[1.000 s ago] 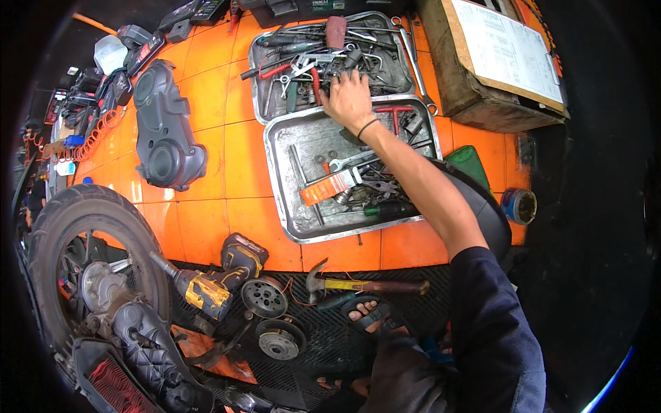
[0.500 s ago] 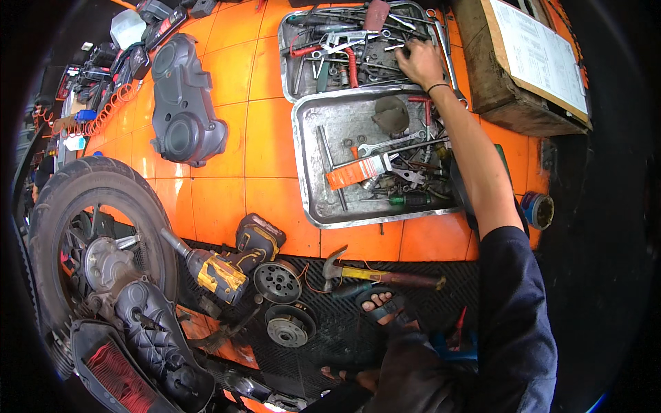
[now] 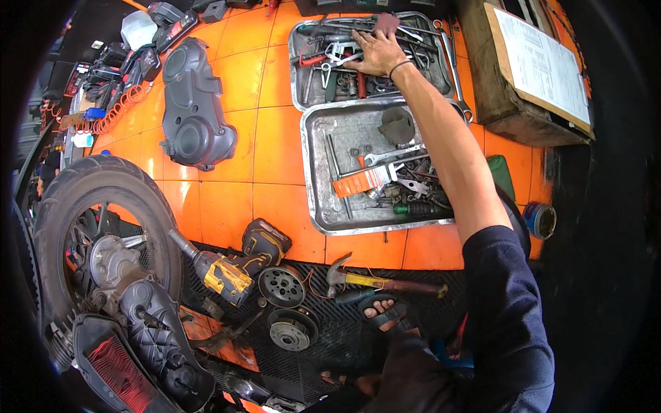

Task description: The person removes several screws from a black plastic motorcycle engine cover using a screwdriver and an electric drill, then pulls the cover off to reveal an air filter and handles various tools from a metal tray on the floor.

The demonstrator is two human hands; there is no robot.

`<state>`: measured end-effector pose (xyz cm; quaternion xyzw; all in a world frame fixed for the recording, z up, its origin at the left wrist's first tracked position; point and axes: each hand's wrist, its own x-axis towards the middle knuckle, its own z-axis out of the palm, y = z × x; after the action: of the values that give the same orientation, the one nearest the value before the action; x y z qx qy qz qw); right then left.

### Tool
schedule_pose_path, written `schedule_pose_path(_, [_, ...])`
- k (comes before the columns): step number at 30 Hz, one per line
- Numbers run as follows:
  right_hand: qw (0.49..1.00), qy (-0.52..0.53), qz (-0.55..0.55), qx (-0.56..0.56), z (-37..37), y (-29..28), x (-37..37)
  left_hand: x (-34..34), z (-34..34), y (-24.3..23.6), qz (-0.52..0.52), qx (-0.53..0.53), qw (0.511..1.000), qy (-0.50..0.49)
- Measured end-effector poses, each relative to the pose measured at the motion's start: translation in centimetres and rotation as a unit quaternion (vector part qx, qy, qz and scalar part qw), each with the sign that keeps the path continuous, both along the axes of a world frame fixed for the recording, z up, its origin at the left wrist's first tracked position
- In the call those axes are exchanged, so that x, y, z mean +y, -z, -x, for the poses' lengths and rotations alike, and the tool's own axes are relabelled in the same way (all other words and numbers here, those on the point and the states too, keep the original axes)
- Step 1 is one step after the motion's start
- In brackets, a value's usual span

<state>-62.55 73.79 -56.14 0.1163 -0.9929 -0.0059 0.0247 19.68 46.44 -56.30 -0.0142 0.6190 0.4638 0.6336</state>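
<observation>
My right hand point(image 3: 377, 54) reaches across the far metal tray point(image 3: 296, 93), palm down, its fingers apart over a heap of tools. Nothing shows gripped in it, though what lies under the palm is hidden. Around the fingers are a dark red piece point(image 3: 387, 25), a red-handled tool point(image 3: 314, 60) and several wrenches. Beneath my forearm, the near metal tray point(image 3: 318, 219) holds a combination wrench point(image 3: 394, 155), a T-handle wrench point(image 3: 333, 160), pliers point(image 3: 414, 186), an orange-and-white packet point(image 3: 357, 182) and a green-handled screwdriver point(image 3: 413, 208). My left hand is out of view.
A grey engine cover point(image 3: 195, 103) lies on the orange tiles. At left stands a wheel point(image 3: 58, 206) with its engine unit. An impact wrench point(image 3: 231, 275), clutch parts point(image 3: 289, 330) and a hammer point(image 3: 385, 281) lie nearer. A wooden box point(image 3: 482, 89) with a clipboard stands right.
My right hand has moved left across the far tray, from the tools at its right side. Its bent fingers have spread. The whole view has shifted slightly.
</observation>
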Motion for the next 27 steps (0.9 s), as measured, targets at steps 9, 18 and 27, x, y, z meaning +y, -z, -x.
schedule_pose_path(9, [0.994, -0.015, 0.073, 0.082, -5.8, 1.8, 1.4, 1.7, 0.0, 0.6, -0.001, 0.006, 1.000, -0.020])
schedule_pose_path(18, [0.984, -0.006, 0.124, 0.129, -7.9, 2.5, 3.0, 2.1, 0.4, 1.4, 0.008, 0.014, 1.000, -0.017])
schedule_pose_path(27, [0.978, -0.051, 0.177, 0.102, -10.1, 2.0, 3.8, 1.9, 0.9, 1.6, 0.021, 0.013, 1.000, -0.019])
